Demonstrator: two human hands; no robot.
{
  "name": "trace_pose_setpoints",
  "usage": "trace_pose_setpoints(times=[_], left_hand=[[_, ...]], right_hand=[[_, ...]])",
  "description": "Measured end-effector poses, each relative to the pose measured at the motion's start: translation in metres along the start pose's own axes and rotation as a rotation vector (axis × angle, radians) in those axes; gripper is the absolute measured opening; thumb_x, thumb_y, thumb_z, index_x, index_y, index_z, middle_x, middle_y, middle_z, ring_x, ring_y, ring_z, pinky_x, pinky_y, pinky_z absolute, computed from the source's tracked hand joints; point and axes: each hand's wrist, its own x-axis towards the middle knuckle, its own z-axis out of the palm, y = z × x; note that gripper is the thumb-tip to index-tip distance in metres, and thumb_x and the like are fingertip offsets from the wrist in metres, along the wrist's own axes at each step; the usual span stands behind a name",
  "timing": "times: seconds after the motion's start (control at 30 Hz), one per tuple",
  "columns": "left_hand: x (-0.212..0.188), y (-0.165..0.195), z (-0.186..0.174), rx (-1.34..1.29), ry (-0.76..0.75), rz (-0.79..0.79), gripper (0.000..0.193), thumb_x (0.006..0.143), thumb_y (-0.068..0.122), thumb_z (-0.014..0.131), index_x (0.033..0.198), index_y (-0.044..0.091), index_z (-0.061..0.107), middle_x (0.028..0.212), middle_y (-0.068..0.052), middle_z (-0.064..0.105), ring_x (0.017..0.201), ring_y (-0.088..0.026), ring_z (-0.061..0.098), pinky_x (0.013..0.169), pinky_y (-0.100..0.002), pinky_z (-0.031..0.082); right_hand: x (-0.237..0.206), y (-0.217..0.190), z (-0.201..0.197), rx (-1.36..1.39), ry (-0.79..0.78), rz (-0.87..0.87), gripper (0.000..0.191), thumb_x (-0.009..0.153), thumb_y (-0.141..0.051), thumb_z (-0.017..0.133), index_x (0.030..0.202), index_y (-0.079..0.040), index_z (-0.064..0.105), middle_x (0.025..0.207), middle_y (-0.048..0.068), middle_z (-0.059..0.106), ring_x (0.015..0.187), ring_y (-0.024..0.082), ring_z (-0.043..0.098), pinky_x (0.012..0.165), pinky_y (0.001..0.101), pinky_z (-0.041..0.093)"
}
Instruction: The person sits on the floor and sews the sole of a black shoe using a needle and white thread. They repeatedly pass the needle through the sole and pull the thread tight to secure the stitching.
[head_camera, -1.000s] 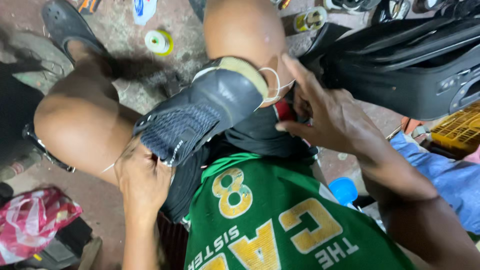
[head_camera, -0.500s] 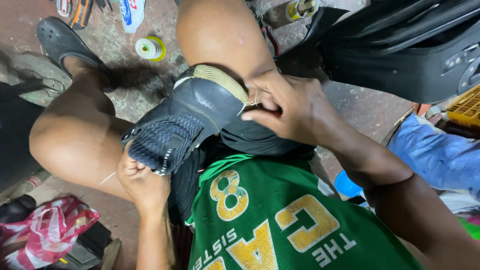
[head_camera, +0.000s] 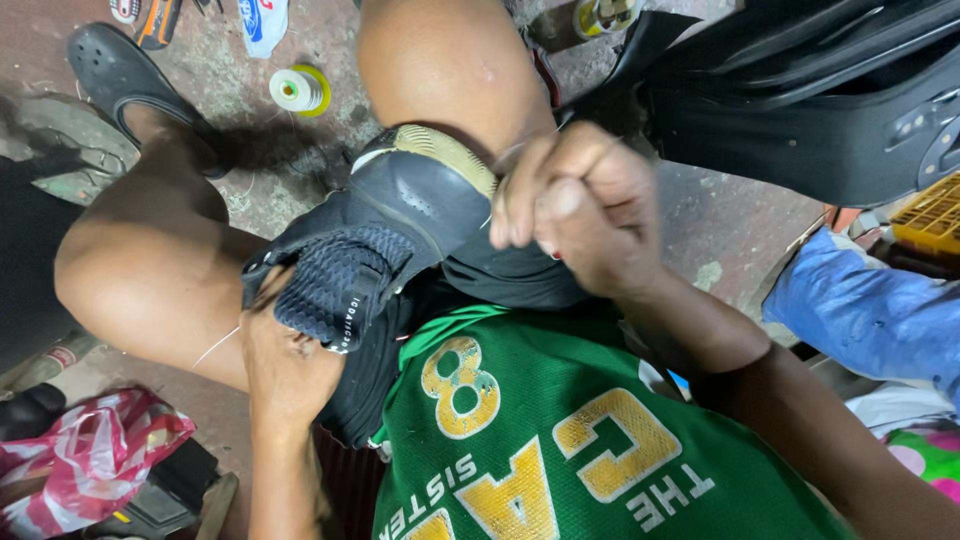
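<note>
A black sneaker (head_camera: 385, 235) is seen, its toe covered in dark navy knit mesh and its sole edge shown in pale tan. A green jersey (head_camera: 560, 440) is marked with yellow-gold letters and a numeral, outlined in white. A black clog (head_camera: 125, 75) is worn on one foot. A spool of white thread (head_camera: 297, 90) is rimmed in yellow-green. A red and white plastic bag (head_camera: 85, 455) is patterned with streaks. A black suitcase (head_camera: 800, 100), blue cloth (head_camera: 870, 310) and a yellow crate (head_camera: 930, 215) are shown on the grey-brown floor (head_camera: 715, 225).
</note>
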Motion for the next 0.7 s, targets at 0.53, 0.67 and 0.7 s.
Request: trace_pose_setpoints(times=[0.53,0.67,0.7], left_hand=[[-0.041,-0.05,-0.013,-0.083,0.032,-0.228,0.02,0.072,-0.01,0.068,0.066,-0.005,0.05,0.063,-0.012,0.047,0.057,-0.025,0.046,0.059,-0.035,0.038],[-0.042,-0.02,-0.022,-0.221,0.156,-0.285,0.013,0.082,0.0,0.069,0.077,0.003,0.057,0.068,-0.005,0.051,0.063,-0.02,0.048,0.06,-0.031,0.041],[-0.041,-0.006,-0.023,-0.261,0.218,-0.353,0.011,0.085,0.004,0.07,0.081,0.005,0.06,0.071,-0.004,0.054,0.064,-0.019,0.049,0.059,-0.03,0.041]], right_hand=[[0.017,0.028,0.03,-1.1,-0.093,-0.245,0.017,0.099,-0.006,0.071,0.093,-0.006,0.056,0.081,0.013,0.061,0.065,0.029,0.059,0.058,0.0401,0.045],[0.019,0.015,0.014,-0.787,-0.069,-0.285,0.013,0.111,-0.011,0.057,0.103,-0.002,0.054,0.087,0.014,0.061,0.075,0.024,0.062,0.065,0.0357,0.051],[0.019,0.011,0.009,-0.518,-0.022,-0.13,0.017,0.112,-0.013,0.056,0.1,-0.003,0.051,0.081,0.01,0.057,0.069,0.018,0.056,0.063,0.0325,0.047]])
